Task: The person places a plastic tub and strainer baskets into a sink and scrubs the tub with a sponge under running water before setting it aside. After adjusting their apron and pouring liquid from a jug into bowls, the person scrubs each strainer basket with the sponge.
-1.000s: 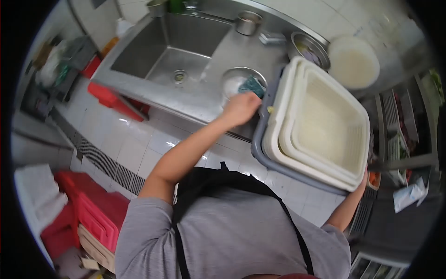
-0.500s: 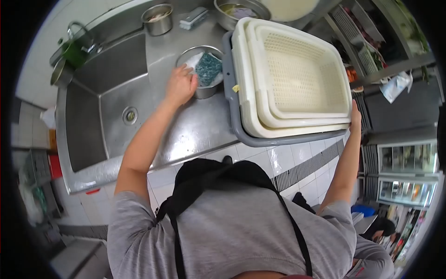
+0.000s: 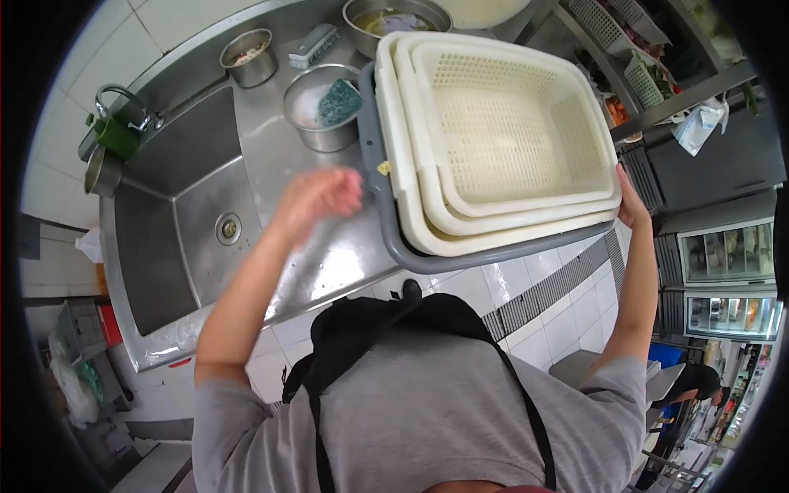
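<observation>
Left hand (image 3: 316, 201) was pulled off the metal bowl (image 3: 329, 141): fingers were at its rim half a second earlier, now moved clear to the bowl's near side, motion-blurred. Suds (image 3: 306, 107) left of the sponge (image 3: 339, 103) in the bowl were uncovered. View was swung since a second ago: glass-fronted fridges (image 3: 731, 255) were brought in, well right of the bowl.

Cream rectangular baskets (image 3: 509, 131), the innermost perforated, sit nested within a grey tub (image 3: 372, 135)
</observation>
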`<action>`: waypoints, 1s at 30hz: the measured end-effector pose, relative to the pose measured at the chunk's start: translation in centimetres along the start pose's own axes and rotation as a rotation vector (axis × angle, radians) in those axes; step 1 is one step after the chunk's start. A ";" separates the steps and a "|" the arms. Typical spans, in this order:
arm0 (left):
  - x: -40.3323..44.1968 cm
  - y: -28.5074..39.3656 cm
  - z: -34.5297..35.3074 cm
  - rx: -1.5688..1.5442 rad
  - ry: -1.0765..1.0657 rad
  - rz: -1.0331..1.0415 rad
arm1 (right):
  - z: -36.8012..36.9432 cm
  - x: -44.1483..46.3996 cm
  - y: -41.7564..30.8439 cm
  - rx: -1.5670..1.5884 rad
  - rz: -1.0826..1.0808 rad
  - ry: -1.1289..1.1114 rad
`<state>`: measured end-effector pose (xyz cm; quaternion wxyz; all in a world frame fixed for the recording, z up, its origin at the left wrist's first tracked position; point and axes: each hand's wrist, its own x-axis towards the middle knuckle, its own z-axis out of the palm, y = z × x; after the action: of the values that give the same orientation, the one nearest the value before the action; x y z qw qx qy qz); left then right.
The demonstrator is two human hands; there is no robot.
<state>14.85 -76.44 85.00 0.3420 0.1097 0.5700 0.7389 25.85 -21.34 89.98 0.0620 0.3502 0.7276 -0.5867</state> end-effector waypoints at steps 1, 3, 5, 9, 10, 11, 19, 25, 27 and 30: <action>-1.6 -0.7 3.0 -0.121 -0.004 -0.090 | -0.4 0.5 -0.1 0.003 0.009 -0.047; -3.3 -0.8 6.8 -0.229 -0.005 -0.181 | -1.2 2.2 -0.3 -0.005 -0.019 -0.148; -3.2 0.2 9.8 -0.169 0.110 -0.168 | -1.6 2.0 -1.2 -0.025 -0.044 -0.285; -1.6 0.2 15.2 -0.116 0.204 -0.170 | -0.1 2.3 0.3 0.086 -0.299 0.005; -1.2 -0.7 16.1 -0.110 0.203 -0.183 | 0.0 2.4 0.3 0.116 -0.320 -0.003; -0.8 -1.4 17.1 -0.087 0.327 -0.173 | -0.1 2.1 -0.2 0.205 -0.328 -0.156; 2.4 -2.3 16.9 -0.235 0.487 0.023 | -3.3 2.9 -4.0 -0.081 -0.348 -0.318; 7.0 -1.3 12.8 -0.457 0.357 -0.177 | -5.8 0.2 -7.3 -0.305 -0.360 -0.298; 9.9 -1.2 10.4 -0.476 0.286 -0.137 | -6.2 0.9 -6.7 -0.234 -0.368 -0.357; 12.2 -1.1 9.7 -0.558 0.200 -0.060 | -6.0 2.7 -3.0 0.016 -0.282 -0.266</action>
<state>11.54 -61.17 84.40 0.3228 -0.0791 0.3787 0.8638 24.02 -14.98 92.91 0.0721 0.1648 0.7500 -0.6365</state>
